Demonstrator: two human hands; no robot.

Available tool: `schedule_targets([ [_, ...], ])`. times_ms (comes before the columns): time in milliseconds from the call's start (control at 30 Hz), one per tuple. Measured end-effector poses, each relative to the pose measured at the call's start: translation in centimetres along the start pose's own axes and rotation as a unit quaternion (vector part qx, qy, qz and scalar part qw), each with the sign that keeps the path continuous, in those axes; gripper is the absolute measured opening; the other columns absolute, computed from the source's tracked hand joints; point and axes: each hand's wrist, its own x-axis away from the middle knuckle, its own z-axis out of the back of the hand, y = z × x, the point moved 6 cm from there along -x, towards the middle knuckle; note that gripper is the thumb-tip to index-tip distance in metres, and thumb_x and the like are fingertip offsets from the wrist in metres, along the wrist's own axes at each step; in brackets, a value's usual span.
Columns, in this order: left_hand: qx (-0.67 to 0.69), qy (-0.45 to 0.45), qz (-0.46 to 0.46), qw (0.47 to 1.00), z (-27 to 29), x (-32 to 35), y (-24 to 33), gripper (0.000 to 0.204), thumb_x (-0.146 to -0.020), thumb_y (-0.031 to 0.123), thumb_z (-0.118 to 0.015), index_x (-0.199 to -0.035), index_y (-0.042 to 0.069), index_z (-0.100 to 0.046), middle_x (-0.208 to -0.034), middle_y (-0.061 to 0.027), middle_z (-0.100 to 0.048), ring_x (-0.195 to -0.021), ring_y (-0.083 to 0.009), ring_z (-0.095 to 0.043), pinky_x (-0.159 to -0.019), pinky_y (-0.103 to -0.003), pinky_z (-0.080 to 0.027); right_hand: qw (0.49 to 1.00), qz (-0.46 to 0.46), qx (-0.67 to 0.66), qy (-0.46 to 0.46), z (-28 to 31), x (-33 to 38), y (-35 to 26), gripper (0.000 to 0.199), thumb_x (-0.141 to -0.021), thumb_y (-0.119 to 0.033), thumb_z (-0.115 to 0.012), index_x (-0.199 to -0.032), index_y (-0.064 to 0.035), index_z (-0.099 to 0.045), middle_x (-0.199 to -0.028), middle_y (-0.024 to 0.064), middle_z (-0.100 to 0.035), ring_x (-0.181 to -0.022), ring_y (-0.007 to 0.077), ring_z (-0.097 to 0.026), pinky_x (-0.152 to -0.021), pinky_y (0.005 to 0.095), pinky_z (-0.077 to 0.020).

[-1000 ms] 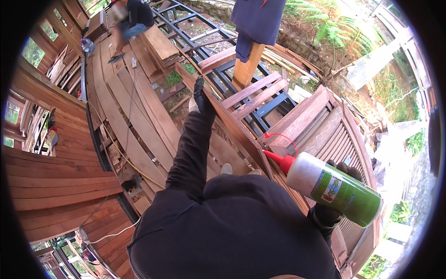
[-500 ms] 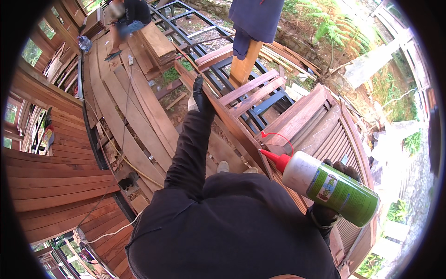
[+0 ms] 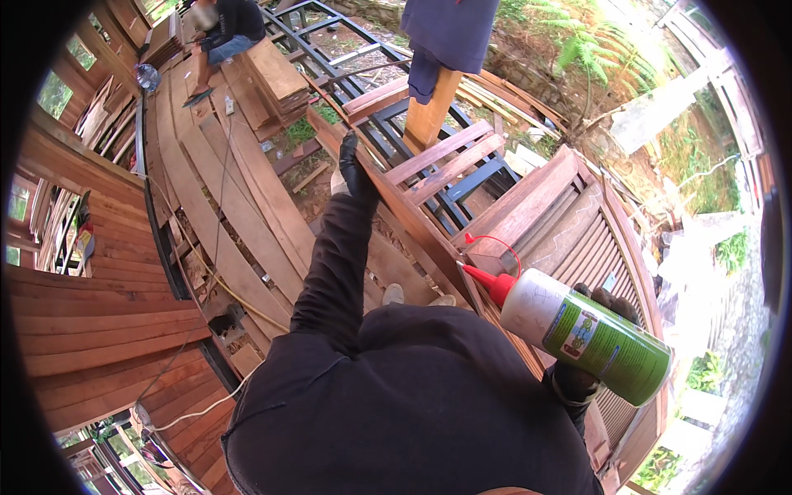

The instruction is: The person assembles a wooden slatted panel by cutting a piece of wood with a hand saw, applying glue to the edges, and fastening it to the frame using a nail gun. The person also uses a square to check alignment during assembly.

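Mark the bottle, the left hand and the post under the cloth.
Bottle (image 3: 609, 345): head view, on its green side.
Left hand (image 3: 357, 173): head view, on its gloved middle.
Post (image 3: 432, 114): head view, on its exposed wood.

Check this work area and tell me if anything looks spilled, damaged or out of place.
No spill shows. The floor planks lie unevenly, with open gaps between some, and a dark blue cloth hangs on a wooden post, an odd spot for fabric.

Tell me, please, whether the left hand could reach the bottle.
Probably yes: nothing visible blocks the way between the left hand at the long board and the bottle in the right hand.
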Motion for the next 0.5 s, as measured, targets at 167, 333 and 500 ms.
schedule_targets([
  [167, -0.023, -0.001, -0.017, 1.0, 1.4, -2.0, -0.6, 0.037, -0.09, 0.049, -0.071, -0.088, 0.016, -0.054, -0.06, -0.0034, -0.05, -0.053, -0.0213, -0.054, -0.052, -0.035, -0.046, 0.999, -0.003, -0.036, 0.005, 1.0, 0.4, 0.2, 0.058, -0.078, -0.037, -0.091, -0.123, -0.0208, -0.058, -0.117, 0.0008, -0.064, -0.115, 0.0194, -0.059, -0.115, 0.0475, -0.0391],
  [333, -0.01, 0.01, -0.012, 1.0, -0.3, -0.3, 0.0, 0.038, -0.089, 0.049, -0.072, -0.089, 0.016, -0.054, -0.06, -0.0031, -0.051, -0.052, -0.0205, -0.054, -0.051, -0.035, -0.046, 0.997, 0.036, -0.026, -0.056, 0.1, -0.1, -0.3, 0.063, -0.079, -0.038, -0.09, -0.127, -0.0171, -0.055, -0.121, 0.0057, -0.064, -0.119, 0.0236, -0.059, -0.115, 0.0491, -0.04],
  [500, -0.006, 0.013, -0.012, 1.0, -0.5, -0.1, 0.3, 0.039, -0.088, 0.05, -0.074, -0.09, 0.016, -0.053, -0.061, -0.0027, -0.051, -0.052, -0.0201, -0.053, -0.051, -0.035, -0.046, 0.997, 0.054, 0.031, -0.048, 0.6, 0.4, -0.6, 0.066, -0.081, -0.041, -0.087, -0.13, -0.011, -0.053, -0.125, 0.0114, -0.063, -0.121, 0.0286, -0.06, -0.113, 0.0514, -0.0435],
])
